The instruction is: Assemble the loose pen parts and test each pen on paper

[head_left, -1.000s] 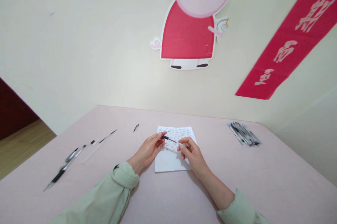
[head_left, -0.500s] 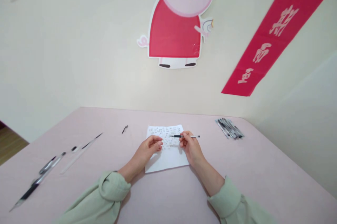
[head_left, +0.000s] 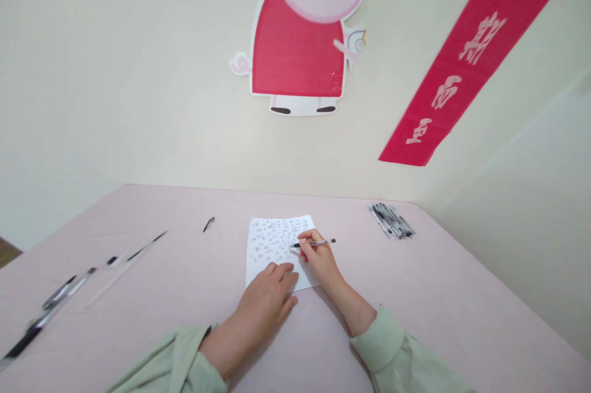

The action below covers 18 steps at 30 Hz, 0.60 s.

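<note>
A white sheet of paper (head_left: 272,239) covered with small handwritten marks lies on the pink table (head_left: 415,294). My right hand (head_left: 319,260) is closed round a pen (head_left: 316,243), whose tip rests on the sheet near its right side. My left hand (head_left: 268,300) lies flat with fingers stretched out, pressing on the lower part of the sheet. Both arms wear pale green sleeves.
A bundle of dark pens (head_left: 391,220) lies at the table's far right. Pen parts, including a refill (head_left: 146,247), a clear barrel (head_left: 108,285) and whole pens (head_left: 50,307), are spread at the left. A small black cap (head_left: 209,224) lies left of the sheet.
My left hand let go of the pen, moved down and flattened onto the sheet's lower part. My right hand turned the pen and set its tip on the paper. The view shifted right.
</note>
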Available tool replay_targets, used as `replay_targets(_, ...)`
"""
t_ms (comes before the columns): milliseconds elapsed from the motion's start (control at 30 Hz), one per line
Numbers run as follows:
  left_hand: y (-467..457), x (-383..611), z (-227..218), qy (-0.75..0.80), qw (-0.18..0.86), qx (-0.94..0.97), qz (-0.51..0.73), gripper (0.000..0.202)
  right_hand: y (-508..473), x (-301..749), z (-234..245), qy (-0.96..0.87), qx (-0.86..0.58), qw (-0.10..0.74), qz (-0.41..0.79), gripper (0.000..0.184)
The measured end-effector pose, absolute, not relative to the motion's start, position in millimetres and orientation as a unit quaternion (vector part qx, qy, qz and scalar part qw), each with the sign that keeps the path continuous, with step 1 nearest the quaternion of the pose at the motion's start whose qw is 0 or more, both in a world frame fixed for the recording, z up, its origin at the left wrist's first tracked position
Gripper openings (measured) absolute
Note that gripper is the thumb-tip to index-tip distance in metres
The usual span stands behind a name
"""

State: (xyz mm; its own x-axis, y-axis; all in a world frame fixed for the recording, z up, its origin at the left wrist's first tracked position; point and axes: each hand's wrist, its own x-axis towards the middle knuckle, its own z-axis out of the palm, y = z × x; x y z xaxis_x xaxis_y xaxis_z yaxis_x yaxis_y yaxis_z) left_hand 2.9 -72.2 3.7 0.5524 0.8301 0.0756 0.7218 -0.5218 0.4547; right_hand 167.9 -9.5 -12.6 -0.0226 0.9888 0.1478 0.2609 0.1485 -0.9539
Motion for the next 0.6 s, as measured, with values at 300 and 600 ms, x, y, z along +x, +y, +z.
replay_targets(300,-74.4,6.6,5.7,0.465,0.141,0.868,0.106,0.028,-9.3,168.9,-11.8,-0.658,-0.520,0.432,0.332,0.012)
replay_targets(600,-74.3,7.7,6.9,0.463,0.159,0.863,0.124,0.029,-5.9,144.3,-6.9,-0.581,-0.502,0.441,0.465,0.016)
